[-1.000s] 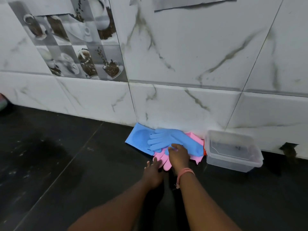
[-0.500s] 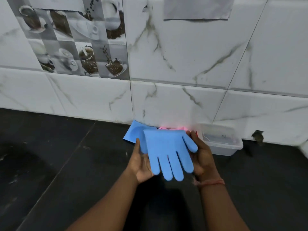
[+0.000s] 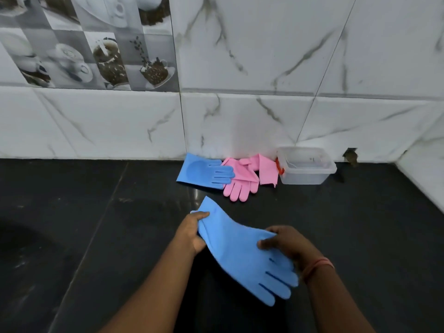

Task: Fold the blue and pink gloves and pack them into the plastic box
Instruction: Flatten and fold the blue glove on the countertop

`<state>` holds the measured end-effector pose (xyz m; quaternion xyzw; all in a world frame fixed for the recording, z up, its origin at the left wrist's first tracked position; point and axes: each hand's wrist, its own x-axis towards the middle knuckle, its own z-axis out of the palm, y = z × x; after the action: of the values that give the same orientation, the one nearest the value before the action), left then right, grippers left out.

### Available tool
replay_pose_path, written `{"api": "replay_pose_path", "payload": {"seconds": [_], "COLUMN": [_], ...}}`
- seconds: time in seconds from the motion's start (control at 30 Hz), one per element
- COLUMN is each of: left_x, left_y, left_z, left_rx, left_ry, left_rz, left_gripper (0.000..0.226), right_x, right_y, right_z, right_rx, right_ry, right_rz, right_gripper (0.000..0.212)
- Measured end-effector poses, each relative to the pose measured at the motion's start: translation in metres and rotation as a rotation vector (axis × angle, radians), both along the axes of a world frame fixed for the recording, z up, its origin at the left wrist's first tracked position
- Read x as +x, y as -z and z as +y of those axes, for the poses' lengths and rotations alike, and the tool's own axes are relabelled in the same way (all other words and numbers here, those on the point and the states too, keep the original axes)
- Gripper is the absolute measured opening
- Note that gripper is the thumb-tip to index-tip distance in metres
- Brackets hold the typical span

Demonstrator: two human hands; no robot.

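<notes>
I hold one blue glove [image 3: 240,253] stretched out over the black counter, its fingers pointing down and to the right. My left hand [image 3: 191,233] grips its cuff end; my right hand [image 3: 286,243] pinches its palm edge. A second blue glove [image 3: 200,170] lies flat by the wall. Beside it lie two pink gloves: one [image 3: 240,180] with fingers toward me, the other [image 3: 266,169] against the clear plastic box [image 3: 307,174]. The box stands open, with only a faint small item at its back.
The black counter [image 3: 96,224] runs to a white marble-tiled wall [image 3: 264,116] at the back and right. A small dark hole [image 3: 350,156] sits in the wall's base right of the box. A red-orange clip [image 3: 279,165] shows on the box's left side.
I lifted one blue glove off the pile and brought it toward me, turning it from hanging fingers-down to stretched sideways between both hands. The pink gloves beneath are now uncovered.
</notes>
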<state>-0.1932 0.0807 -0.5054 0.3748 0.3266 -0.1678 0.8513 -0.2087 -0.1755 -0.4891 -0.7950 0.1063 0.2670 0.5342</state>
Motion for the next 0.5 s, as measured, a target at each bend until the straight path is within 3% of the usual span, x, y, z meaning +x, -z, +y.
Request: {"api": "replay_pose_path", "payload": {"seconds": [0.17, 0.27, 0.33, 0.43, 0.5], "left_x": [0.003, 0.003, -0.001, -0.02, -0.037], "left_y": [-0.013, -0.015, -0.005, 0.021, 0.042], "left_z": [0.011, 0.012, 0.015, 0.02, 0.02], "left_rx": [0.178, 0.49, 0.721, 1.072, 1.27], "left_ry": [0.047, 0.084, 0.14, 0.3, 0.412], "left_rz": [-0.248, -0.368, -0.385, -0.356, -0.28], "left_gripper": [0.022, 0.021, 0.023, 0.037, 0.039], "right_x": [0.007, 0.012, 0.013, 0.003, -0.011], "right_y": [-0.049, -0.066, -0.059, -0.014, 0.022], "right_z": [-0.005, -0.017, -0.02, -0.02, -0.026], "right_rx": [-0.258, -0.329, -0.388, -0.703, -0.774], "right_ry": [0.128, 0.039, -0.054, -0.338, -0.441], "right_rz": [-0.592, -0.792, -0.795, -0.53, -0.369], "right_gripper": [0.019, 0.021, 0.028, 0.032, 0.034]}}
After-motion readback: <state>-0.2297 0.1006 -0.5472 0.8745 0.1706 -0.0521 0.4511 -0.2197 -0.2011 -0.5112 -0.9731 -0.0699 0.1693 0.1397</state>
